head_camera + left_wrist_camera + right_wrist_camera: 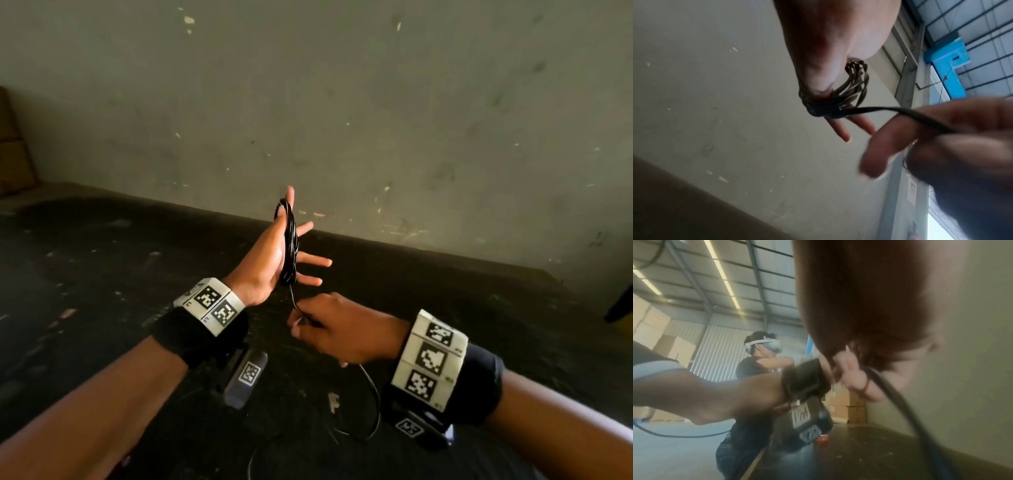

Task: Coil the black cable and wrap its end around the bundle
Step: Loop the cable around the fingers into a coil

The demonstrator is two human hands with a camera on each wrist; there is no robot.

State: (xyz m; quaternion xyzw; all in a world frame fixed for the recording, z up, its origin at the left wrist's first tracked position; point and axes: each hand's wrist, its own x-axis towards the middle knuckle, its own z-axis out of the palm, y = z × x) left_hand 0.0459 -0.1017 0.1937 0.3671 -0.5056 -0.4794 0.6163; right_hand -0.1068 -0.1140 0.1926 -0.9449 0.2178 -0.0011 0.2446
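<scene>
Here the grey, scuffed wall (376,102) fills the far side, and below it lies the black, speckled tabletop (102,260). In the right wrist view a second person in a white headset (764,345) and dark shirt bends beside stacked brown cardboard boxes (846,408); no print on them can be read.

Both wrists wear a black strap with a white block of square black-and-white coded markers (432,359); these carry patterns only, and the tiny marks beside them are too small to read.

The left hand (270,260) is raised with its palm turned inward and its fingers (315,262) spread straight, loosely fanned apart. The thin black cable (289,246) is coiled in many turns into a narrow bundle that loops round this hand, from just below the tip of the uppermost finger down to the base of the lowest one, crossing the palm side of the fingers.

From the bundle's lower end a single strand drops to the right hand (337,329), just beneath the left fingers. The right thumb and forefinger are curled, pinching that strand; in the left wrist view it runs over the forefinger (890,142). Behind the right hand the loose remainder of the cable hangs down and curves onto the tabletop near the right wrist.
</scene>
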